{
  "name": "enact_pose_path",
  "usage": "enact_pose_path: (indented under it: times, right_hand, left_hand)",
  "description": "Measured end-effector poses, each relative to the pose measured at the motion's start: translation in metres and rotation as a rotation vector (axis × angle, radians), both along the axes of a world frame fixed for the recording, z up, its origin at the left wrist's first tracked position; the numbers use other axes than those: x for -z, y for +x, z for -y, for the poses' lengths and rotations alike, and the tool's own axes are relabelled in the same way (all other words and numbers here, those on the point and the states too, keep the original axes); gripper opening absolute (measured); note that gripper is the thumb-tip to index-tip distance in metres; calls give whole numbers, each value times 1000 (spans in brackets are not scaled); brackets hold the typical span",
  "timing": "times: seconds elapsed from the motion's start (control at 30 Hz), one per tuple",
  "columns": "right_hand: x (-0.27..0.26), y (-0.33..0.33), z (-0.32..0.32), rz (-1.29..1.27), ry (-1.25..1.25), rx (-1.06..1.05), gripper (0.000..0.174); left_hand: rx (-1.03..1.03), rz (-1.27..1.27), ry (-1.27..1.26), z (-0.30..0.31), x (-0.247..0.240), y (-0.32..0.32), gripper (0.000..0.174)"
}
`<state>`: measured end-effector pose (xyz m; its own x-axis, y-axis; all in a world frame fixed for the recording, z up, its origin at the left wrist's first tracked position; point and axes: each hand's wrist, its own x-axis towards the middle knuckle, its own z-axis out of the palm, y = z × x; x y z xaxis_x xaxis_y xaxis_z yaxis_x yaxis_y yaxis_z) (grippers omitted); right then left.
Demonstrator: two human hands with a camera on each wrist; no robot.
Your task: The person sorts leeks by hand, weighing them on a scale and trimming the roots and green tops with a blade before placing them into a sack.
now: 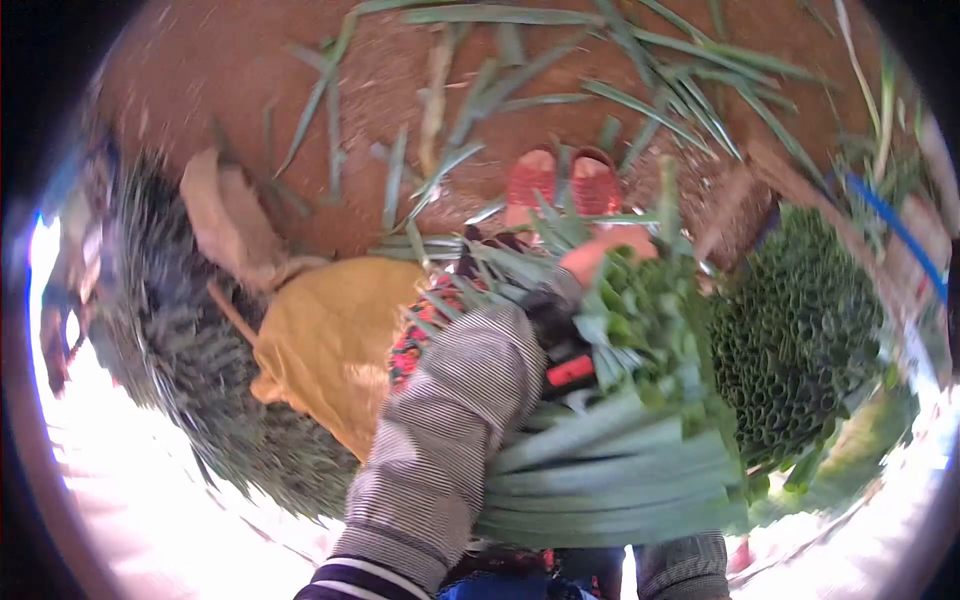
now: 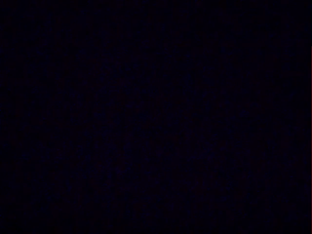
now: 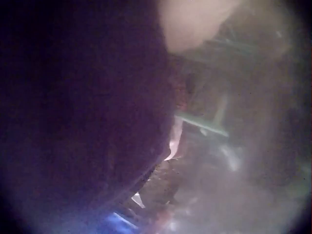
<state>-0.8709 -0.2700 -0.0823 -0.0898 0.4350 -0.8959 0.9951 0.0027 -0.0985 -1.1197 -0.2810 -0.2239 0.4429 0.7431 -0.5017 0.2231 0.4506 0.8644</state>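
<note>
In the head view my left hand [image 1: 612, 250] reaches round the far side of a large bundle of long green leaves [image 1: 610, 470], gripping it near its cut ends; leaves hide some of the fingers. The striped sleeve lies along the bundle's left side. My right hand is hidden in the head view; only a grey sleeve shows below the bundle. A blurred pale shape, possibly part of my right hand [image 3: 195, 24], appears at the top of the right wrist view, its fingers unclear. The left wrist view is black.
Loose leaves [image 1: 510, 15] lie on the reddish ground [image 1: 230, 80]. A yellow cloth [image 1: 330, 330] and a dark leaf pile [image 1: 220, 370] are at the left. Another upright bundle [image 1: 800, 340] stands at the right. Feet in red shoes [image 1: 595, 185] are beyond the held bundle.
</note>
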Motion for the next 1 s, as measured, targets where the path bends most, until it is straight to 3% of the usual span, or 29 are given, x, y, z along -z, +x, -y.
enact_pose_path:
  times: [0.07, 0.13, 0.2, 0.27, 0.37, 0.43, 0.47, 0.63, 0.7, 0.73, 0.9, 1.0]
  right_hand:
    - [-24, -12, -15, -15, 19, -74, 26]
    - [-48, -30, -35, -37, 43, -163, 27]
    - [-75, -55, -57, -64, 65, -262, 27]
    - [-95, -104, -76, -97, 81, -387, 27]
    - [-124, -182, -89, -170, 99, -590, 28]
    - [-136, -228, -89, -235, 108, -747, 28]
    - [-109, -231, -114, -331, 91, -787, 28]
    - [-143, -307, -89, -546, 75, -1104, 29]
    - [-168, -324, -66, -591, 45, -1202, 30]
    - [-180, -320, -51, -632, 30, -1245, 30]
    - [-256, -289, 26, -798, -42, -1455, 31]
    - [-289, -301, 74, -836, -109, -1582, 31]
  left_hand:
    - [-141, -110, -387, -25, -35, -10, 34]
    - [-298, -157, -282, -26, -66, -26, 39]
    - [-698, -130, -343, -18, -107, -48, 38]
    - [-819, 28, -423, 1, -135, -93, 35]
    - [-1122, 47, -422, 38, -181, -136, 37]
    - [-1345, -276, -413, 42, -181, -129, 35]
    - [-1392, -299, -364, 34, -176, -119, 36]
    - [-1634, -331, -23, 116, -271, -165, 40]
    - [-1734, -355, -82, 142, -302, -174, 40]
    - [-1786, -391, -145, 158, -315, -167, 40]
    - [-1971, -949, -108, 290, -482, -84, 35]
    - [-2139, -958, -44, 366, -545, -67, 35]
